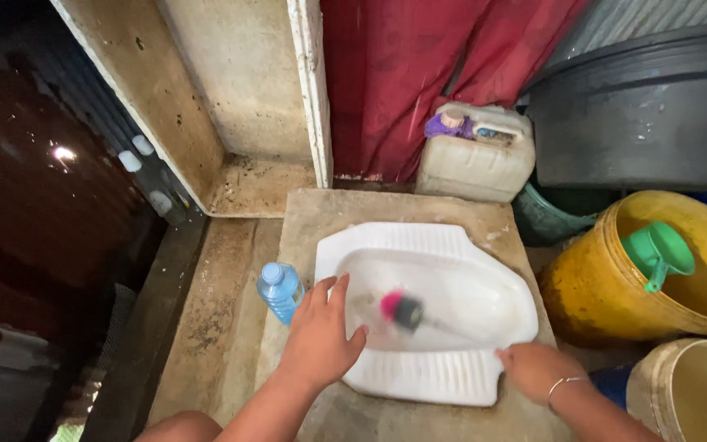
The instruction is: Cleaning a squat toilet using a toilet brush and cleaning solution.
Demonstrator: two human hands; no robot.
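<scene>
Two hands at white squat pan [452, 376]: right hand [533, 367] closed on blurred brush [403, 311], its long axis running up-left into bowl; left hand [318, 336] spread, resting on left rim, nearer blue bottle [278, 290].

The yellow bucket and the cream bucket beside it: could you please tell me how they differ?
The yellow bucket shows whole and holds a green dipper; the cream bucket is cut off by the frame's corner, nothing visible inside. The yellow one looks grimier. Both stand open-topped, right of the toilet.
</scene>
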